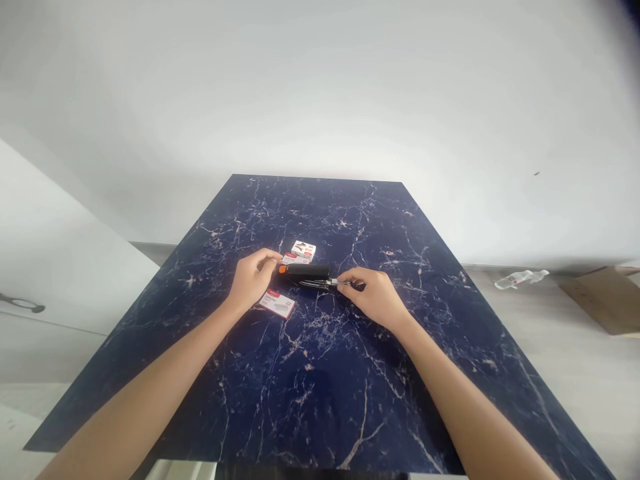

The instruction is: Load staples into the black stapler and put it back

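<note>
A black stapler [311,272] with an orange end lies crosswise near the middle of the table. My left hand [254,277] is closed at its orange left end, thumb and index finger drawn together there. My right hand [371,293] pinches a thin metal part with a black tip [358,287] at the stapler's right end. Just behind the stapler, a small white box [303,249] with a stapler picture stands beside a red-and-white staple box [290,258]. Another red-and-white staple box [278,304] lies flat in front, below my left hand.
The dark blue marble-patterned table [320,373] reaches back to a pale wall [320,100]. On the floor at right are a clear plastic bottle [520,279] and a brown cardboard box [603,300]. A white door with a dark handle [23,303] stands at left.
</note>
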Motion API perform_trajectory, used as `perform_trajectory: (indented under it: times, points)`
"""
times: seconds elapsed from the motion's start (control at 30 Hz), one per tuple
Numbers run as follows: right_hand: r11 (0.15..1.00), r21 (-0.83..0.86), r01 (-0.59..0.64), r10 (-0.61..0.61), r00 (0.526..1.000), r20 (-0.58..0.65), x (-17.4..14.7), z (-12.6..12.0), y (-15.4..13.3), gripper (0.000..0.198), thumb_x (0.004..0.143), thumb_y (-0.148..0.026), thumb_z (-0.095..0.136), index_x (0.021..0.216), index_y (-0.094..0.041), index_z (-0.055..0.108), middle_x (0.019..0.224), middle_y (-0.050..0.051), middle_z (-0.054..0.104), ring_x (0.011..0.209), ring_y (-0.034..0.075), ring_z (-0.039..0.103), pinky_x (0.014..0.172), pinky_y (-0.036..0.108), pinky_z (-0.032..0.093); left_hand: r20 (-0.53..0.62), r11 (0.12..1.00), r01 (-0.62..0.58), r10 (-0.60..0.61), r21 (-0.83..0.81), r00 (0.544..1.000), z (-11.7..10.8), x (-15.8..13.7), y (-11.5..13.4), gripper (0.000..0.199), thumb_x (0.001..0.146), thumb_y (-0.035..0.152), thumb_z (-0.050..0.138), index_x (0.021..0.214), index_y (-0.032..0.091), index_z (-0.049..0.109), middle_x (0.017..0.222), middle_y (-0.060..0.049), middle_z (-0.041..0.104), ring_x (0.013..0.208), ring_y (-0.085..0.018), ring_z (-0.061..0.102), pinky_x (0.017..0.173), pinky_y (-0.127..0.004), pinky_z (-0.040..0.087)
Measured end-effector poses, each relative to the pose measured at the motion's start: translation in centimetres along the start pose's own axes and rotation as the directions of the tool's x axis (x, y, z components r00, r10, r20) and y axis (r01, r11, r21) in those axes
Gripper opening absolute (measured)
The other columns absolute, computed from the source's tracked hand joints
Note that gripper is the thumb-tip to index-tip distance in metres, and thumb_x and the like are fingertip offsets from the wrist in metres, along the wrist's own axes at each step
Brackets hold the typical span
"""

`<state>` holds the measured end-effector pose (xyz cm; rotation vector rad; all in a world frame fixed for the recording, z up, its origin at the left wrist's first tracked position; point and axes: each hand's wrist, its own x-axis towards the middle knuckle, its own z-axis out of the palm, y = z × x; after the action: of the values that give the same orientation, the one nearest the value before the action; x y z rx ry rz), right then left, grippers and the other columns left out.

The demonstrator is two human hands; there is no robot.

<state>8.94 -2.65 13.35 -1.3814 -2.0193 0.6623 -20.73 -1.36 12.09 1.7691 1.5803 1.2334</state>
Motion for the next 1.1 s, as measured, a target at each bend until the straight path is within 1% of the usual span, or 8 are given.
perform_trajectory:
  times: [0.2,0.4,0.7,0.8,1.0,1.1]
  points:
    - [1.000,-0.021,0.003,-0.003,1.000,0.006,-0.05,-0.03,0.13,0.014,0.091,-0.030,0.067,0.098,-0.029,0.079,0.100,0.000,0.078,0.088,0.020,0.072,0.081,0.035,0.057,0.011,1.000,0.005,-0.005,0.006,1.000,0.06,0.00,-0.14,0.021,0.092,0.027,0.055,0.093,0.023,0.075,0.094,-0.002,0.079,0.087,-0.022,0.073,0.084,-0.032,0.055]
    - [1.000,-0.009,0.012,-0.013,1.000,-0.008,-0.14,-0.05,0.10,0.014,0.091,-0.029,0.068,0.099,-0.030,0.080,0.103,0.000,0.079,0.091,0.021,0.073,0.088,0.038,0.059,0.037,0.999,-0.035,0.034,0.027,0.999,-0.02,0.00,-0.23,0.021,0.092,0.029,0.056,0.092,0.023,0.076,0.098,-0.003,0.079,0.093,-0.024,0.073,0.087,-0.035,0.055]
    - [1.000,-0.025,0.003,-0.004,1.000,-0.008,-0.15,-0.07,-0.04,0.014,0.090,-0.029,0.069,0.098,-0.032,0.081,0.105,-0.001,0.079,0.094,0.022,0.074,0.093,0.041,0.059,0.044,0.998,-0.033,0.030,0.053,0.999,-0.07,-0.04,0.01,0.021,0.092,0.027,0.055,0.092,0.024,0.076,0.098,-0.001,0.079,0.092,-0.023,0.073,0.086,-0.034,0.053]
    - [0.999,-0.033,0.024,-0.025,1.000,-0.012,-0.16,-0.09,-0.17,0.013,0.090,-0.026,0.070,0.095,-0.031,0.080,0.105,-0.002,0.079,0.096,0.022,0.074,0.095,0.040,0.058,0.042,0.999,-0.033,0.031,0.041,0.999,-0.01,-0.03,-0.06,0.021,0.092,0.027,0.056,0.092,0.023,0.076,0.098,-0.002,0.079,0.092,-0.023,0.073,0.086,-0.033,0.053]
    - [0.996,-0.044,0.077,-0.077,0.997,0.004,-0.15,0.07,-0.20,0.014,0.092,-0.024,0.066,0.092,-0.030,0.079,0.107,-0.002,0.079,0.098,0.021,0.073,0.094,0.039,0.056,0.047,0.999,-0.035,0.034,0.025,0.998,-0.02,-0.07,-0.15,0.021,0.093,0.027,0.056,0.092,0.023,0.076,0.097,-0.002,0.079,0.092,-0.023,0.074,0.085,-0.034,0.054]
    - [0.994,-0.073,0.087,-0.087,0.996,0.001,-0.15,0.07,-0.32,0.013,0.092,-0.026,0.066,0.097,-0.029,0.077,0.107,-0.001,0.078,0.096,0.021,0.072,0.089,0.036,0.056,0.050,0.998,-0.045,0.043,0.037,0.998,-0.08,-0.08,0.00,0.021,0.093,0.027,0.056,0.093,0.023,0.076,0.098,-0.002,0.078,0.093,-0.023,0.073,0.086,-0.034,0.053]
